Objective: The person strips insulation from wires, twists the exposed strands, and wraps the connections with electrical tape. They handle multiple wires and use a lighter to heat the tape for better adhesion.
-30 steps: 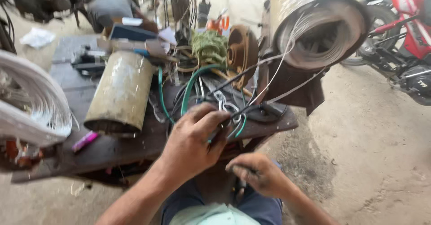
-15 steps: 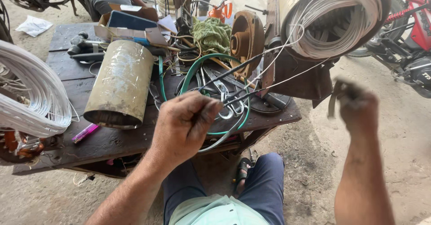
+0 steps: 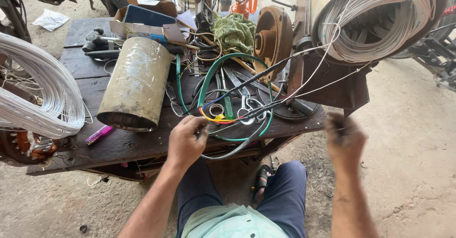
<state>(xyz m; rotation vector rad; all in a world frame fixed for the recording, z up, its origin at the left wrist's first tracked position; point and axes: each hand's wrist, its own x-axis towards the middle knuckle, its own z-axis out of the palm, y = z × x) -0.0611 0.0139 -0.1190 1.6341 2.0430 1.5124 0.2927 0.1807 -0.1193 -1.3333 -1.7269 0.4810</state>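
Pinching thin stiff wires (image 3: 247,112), the left hand (image 3: 186,140) closes; the blurred right hand (image 3: 345,138) looks fisted.

Soft, even daylight filled the scene, brightest on the sandy ground along the right side of the frame. Shadows were weak and diffuse, deepest under the dark workbench (image 3: 118,145) at lower left. Mild glare sat on the white wire coil (image 3: 33,93) at the left edge and on the metal cylinder (image 3: 135,84) near the centre. The right hand (image 3: 344,138) at right of centre was smeared by motion blur; the left hand (image 3: 187,140) stayed fairly sharp. Wide-angle distortion bowed things toward the corners.
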